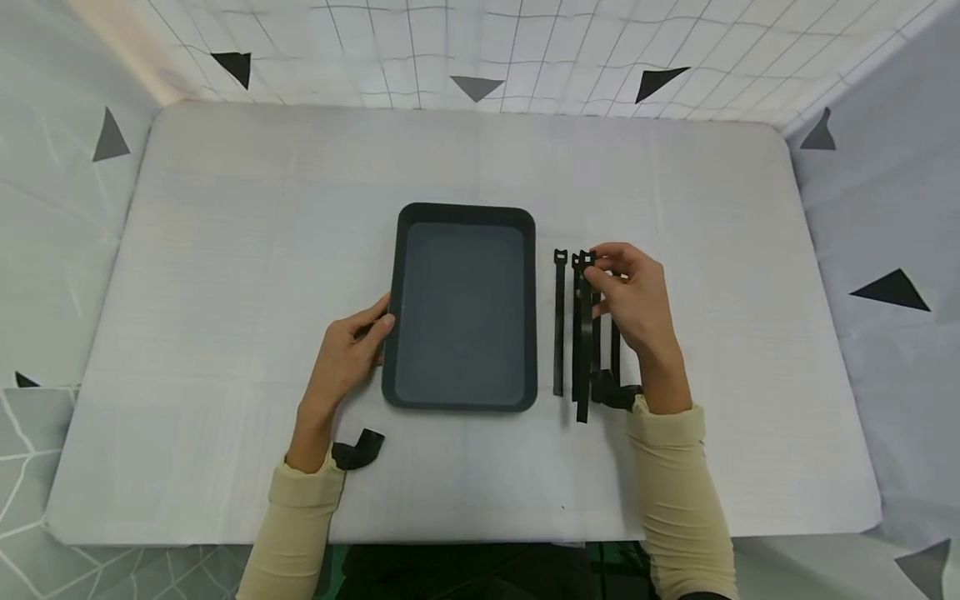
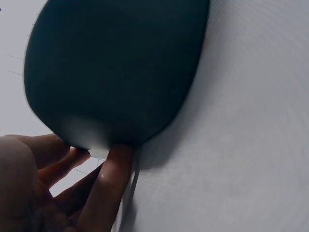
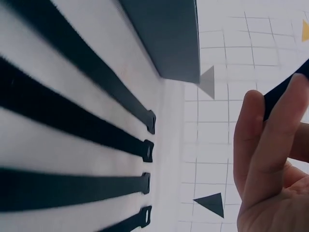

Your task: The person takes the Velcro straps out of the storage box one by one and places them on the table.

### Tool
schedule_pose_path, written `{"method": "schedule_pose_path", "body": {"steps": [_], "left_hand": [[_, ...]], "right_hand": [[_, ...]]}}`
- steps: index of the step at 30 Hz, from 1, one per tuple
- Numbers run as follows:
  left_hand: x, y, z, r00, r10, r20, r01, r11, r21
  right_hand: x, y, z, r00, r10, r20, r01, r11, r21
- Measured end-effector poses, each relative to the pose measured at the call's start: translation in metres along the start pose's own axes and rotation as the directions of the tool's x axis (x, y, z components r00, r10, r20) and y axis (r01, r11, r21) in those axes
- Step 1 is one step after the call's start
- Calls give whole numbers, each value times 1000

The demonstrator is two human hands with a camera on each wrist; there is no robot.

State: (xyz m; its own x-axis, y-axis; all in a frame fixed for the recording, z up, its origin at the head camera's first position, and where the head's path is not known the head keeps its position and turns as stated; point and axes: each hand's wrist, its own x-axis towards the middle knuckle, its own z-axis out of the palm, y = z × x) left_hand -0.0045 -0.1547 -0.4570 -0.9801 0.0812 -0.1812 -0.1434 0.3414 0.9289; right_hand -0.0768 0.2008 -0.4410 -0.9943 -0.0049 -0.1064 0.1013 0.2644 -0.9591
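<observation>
A dark grey rectangular tray [image 1: 459, 333] lies on the white table. At its left edge, my left hand [image 1: 347, 357] grips the rim, with thumb and fingers against the tray wall [image 2: 113, 82] in the left wrist view. My right hand [image 1: 637, 296] pinches the slotted end of a black cable strap [image 1: 584, 358] between thumb and fingers, raised over others of its kind. Several more black straps, such as the leftmost strap [image 1: 559, 333], lie side by side right of the tray. Their slotted heads, like this strap head [image 3: 148, 151], point away from me.
A black wrist camera [image 1: 358, 450] sits at the left cuff, and another wrist camera [image 1: 613, 392] at the right cuff partly hides the straps. Pale walls with dark triangles, such as this triangle [image 1: 892, 290], stand around the white table [image 1: 225, 250].
</observation>
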Motion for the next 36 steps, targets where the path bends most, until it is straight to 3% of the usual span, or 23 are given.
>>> {"method": "schedule_pose_path", "body": {"steps": [22,29,36], "left_hand": [[0,1,1,1000,-6,1,6,1000,4],[0,-1,2,1000,24,-8,-24,1000,1],[0,-1,2,999,37,-10,-37,999,1]], "right_hand": [[-6,15,-29,997,16,-81,-26,991,-128],[-6,17,-43,999,1,-39,-8,982,-187],[-6,24,-60,999,43,21,-37,970,-240]]}}
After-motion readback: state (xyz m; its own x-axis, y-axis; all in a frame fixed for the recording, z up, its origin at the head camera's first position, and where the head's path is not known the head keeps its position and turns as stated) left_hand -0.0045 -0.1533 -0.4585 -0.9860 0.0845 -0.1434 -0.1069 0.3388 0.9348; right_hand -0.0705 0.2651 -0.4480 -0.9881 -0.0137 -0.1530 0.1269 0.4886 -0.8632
